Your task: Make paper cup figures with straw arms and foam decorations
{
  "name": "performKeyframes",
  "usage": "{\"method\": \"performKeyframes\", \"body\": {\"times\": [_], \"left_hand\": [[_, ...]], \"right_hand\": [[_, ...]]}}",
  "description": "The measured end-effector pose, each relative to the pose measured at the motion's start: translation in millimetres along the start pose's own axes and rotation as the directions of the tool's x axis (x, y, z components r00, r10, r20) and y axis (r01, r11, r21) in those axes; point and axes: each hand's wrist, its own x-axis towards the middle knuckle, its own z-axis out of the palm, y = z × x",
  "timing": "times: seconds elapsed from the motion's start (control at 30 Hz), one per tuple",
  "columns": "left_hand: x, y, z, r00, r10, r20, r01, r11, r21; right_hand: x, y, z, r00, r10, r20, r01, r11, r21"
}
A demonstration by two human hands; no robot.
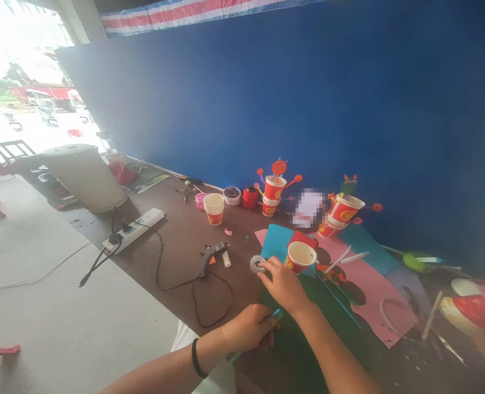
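Note:
My left hand (252,328) is closed around a slim stick-like thing (275,313) with a blue tip; a bit of green shows below the hand, and its kind is hidden by my fingers. My right hand (285,282) reaches over the table, thumb and fingertips pinching the edge of a small white ring, which looks like a roll of tape (257,264). Right behind that hand stands an open red and white paper cup (302,256). Dark green paper (295,339) lies under both forearms.
A glue gun (211,257) with its cord lies left of my hands, near a power strip (135,231). Stacked paper cups (214,209) and two decorated cup figures (274,189) stand behind. Pink paper (381,312) with dark circles lies right. A bin (82,178) stands left.

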Motion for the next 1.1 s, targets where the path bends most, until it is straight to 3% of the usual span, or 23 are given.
{"method": "performKeyframes", "body": {"times": [0.2, 0.3, 0.4, 0.47, 0.5, 0.57, 0.67, 0.77, 0.9, 1.1], "left_hand": [[1, 1, 1.6, 1.000, -0.013, -0.009, 0.013, 0.999, -0.039], [1, 1, 0.7, 1.000, -0.015, 0.005, 0.016, 0.997, -0.082], [0, -1, 0.2, 1.000, -0.013, -0.001, 0.013, 0.988, -0.156], [3, 0, 1.8, 0.999, 0.021, -0.024, -0.026, 0.973, -0.229], [5, 2, 3.4, 0.998, 0.047, -0.039, -0.056, 0.961, -0.272], [14, 12, 8.7, 0.993, 0.093, -0.075, -0.114, 0.925, -0.363], [33, 33, 21.0, 0.977, 0.130, -0.169, -0.196, 0.863, -0.465], [50, 53, 34.8, 0.958, 0.154, -0.243, -0.263, 0.810, -0.523], [63, 63, 46.4, 0.960, 0.165, -0.225, -0.272, 0.731, -0.626], [70, 63, 49.7, 0.942, 0.271, -0.198, -0.331, 0.652, -0.682]], "right_hand": [[26, -1, 20, 0.996, 0.087, -0.033, -0.086, 0.996, 0.024], [10, -3, 8, 0.995, 0.077, -0.061, -0.070, 0.992, 0.101], [-27, 8, -15, 0.992, 0.083, -0.096, -0.054, 0.960, 0.274], [-57, 23, -29, 0.982, 0.177, -0.069, -0.082, 0.724, 0.685], [-71, 32, -34, 0.973, 0.228, -0.044, -0.104, 0.597, 0.796], [-93, 50, -39, 0.948, 0.316, -0.028, -0.104, 0.395, 0.913], [-109, 71, -35, 0.902, 0.428, -0.059, -0.064, 0.267, 0.962], [-112, 79, -30, 0.874, 0.473, -0.115, -0.004, 0.243, 0.970], [-112, 75, -34, 0.904, 0.408, -0.128, 0.022, 0.255, 0.967], [-118, 73, -42, 0.947, 0.268, -0.174, 0.045, 0.428, 0.903]]}}
